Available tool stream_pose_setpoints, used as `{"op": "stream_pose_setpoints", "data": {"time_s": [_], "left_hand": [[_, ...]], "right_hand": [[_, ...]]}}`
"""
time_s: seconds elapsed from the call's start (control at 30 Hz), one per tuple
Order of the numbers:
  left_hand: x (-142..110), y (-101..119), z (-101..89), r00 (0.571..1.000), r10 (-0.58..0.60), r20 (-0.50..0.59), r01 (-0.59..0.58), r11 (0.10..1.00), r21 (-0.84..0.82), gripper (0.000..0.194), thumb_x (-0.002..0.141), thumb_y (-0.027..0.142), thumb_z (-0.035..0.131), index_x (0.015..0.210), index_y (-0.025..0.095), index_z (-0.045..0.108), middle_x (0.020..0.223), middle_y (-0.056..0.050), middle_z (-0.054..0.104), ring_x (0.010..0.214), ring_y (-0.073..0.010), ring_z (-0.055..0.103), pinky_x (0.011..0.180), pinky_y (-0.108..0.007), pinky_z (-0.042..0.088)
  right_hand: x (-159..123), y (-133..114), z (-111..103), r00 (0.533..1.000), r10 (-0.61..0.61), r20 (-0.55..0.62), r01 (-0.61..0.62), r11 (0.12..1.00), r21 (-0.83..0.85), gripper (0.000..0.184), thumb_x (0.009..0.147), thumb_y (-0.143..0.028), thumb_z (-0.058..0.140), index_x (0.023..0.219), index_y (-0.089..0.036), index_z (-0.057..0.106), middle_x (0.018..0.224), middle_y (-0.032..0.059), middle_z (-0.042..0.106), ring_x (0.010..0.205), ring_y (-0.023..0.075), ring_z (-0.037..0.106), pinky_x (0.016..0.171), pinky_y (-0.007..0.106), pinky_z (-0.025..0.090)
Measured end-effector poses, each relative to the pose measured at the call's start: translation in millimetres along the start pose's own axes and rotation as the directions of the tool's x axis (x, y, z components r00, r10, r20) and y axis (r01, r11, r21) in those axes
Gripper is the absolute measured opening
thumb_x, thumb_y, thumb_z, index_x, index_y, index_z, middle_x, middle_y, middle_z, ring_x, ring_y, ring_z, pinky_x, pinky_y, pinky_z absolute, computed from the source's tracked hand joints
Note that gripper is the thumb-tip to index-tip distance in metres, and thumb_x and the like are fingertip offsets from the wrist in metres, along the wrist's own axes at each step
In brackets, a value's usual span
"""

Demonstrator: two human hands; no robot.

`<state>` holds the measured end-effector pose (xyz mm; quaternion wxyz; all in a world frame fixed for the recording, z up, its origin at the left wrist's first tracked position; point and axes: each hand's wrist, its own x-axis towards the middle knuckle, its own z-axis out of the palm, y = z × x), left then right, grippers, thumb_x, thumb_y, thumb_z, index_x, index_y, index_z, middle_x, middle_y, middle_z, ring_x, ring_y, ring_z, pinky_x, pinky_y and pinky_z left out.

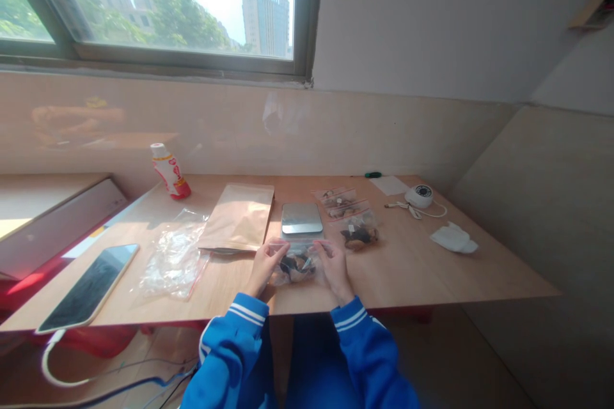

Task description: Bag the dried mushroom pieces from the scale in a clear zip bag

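Observation:
Between my hands is a clear zip bag (296, 267) with dark and brown dried pieces inside, close to the table's front edge. My left hand (267, 262) pinches the bag's upper left corner by its reddish zip strip. At the upper right corner, my right hand (333, 264) pinches the same strip. Just beyond the bag sits a flat silver scale (302, 218). To its right lie more filled zip bags, the nearest filled bag (359, 234) holding dark and brown pieces. What exactly the pieces are, I cannot tell.
Left of the scale lie a brown paper pouch (240, 217) and empty clear bags (173, 257). A phone (90, 287) with a white cable and a red-and-white bottle (170, 172) are further left. At right are a white camera (419, 196) and a crumpled tissue (454, 238).

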<state>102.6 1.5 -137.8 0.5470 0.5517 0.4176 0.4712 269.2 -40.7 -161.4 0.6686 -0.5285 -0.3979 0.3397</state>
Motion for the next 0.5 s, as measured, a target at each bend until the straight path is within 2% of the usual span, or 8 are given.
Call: {"op": "stream_pose_setpoints", "data": {"time_s": [0.2, 0.37, 0.5], "left_hand": [[1.5, -1.5, 0.2, 0.999, -0.001, -0.039, 0.001, 1.000, 0.010, 0.036, 0.065, 0.046, 0.072, 0.081, 0.015, 0.065, 0.076, -0.003, 0.064, 0.073, -0.0171, 0.059, 0.065, -0.025, 0.044], [2.0, -3.9, -1.0, 0.999, 0.037, -0.030, -0.036, 0.999, 0.010, 0.032, 0.067, 0.043, 0.072, 0.080, 0.014, 0.065, 0.077, -0.003, 0.064, 0.074, -0.0156, 0.059, 0.067, -0.024, 0.045], [0.0, -0.9, -0.7, 0.999, 0.020, -0.039, -0.020, 1.000, 0.010, 0.033, 0.067, 0.044, 0.071, 0.082, 0.015, 0.065, 0.077, -0.002, 0.063, 0.073, -0.0152, 0.058, 0.066, -0.024, 0.045]], "right_hand": [[1.1, 0.6, -0.6, 1.000, 0.000, 0.023, -0.001, 0.999, 0.041, 0.026, 0.077, -0.041, 0.067, 0.088, -0.017, 0.067, 0.080, 0.0050, 0.071, 0.076, 0.0180, 0.067, 0.073, 0.030, 0.052], [0.4, -0.8, -0.9, 0.999, 0.010, 0.035, -0.011, 0.999, 0.032, 0.030, 0.078, -0.041, 0.066, 0.096, -0.017, 0.067, 0.080, 0.0046, 0.071, 0.074, 0.0179, 0.068, 0.071, 0.029, 0.052], [0.4, -1.3, -0.3, 1.000, -0.003, -0.002, 0.003, 1.000, -0.005, 0.029, 0.076, -0.044, 0.067, 0.085, -0.016, 0.067, 0.075, 0.0047, 0.070, 0.074, 0.0185, 0.067, 0.071, 0.030, 0.052]]}}
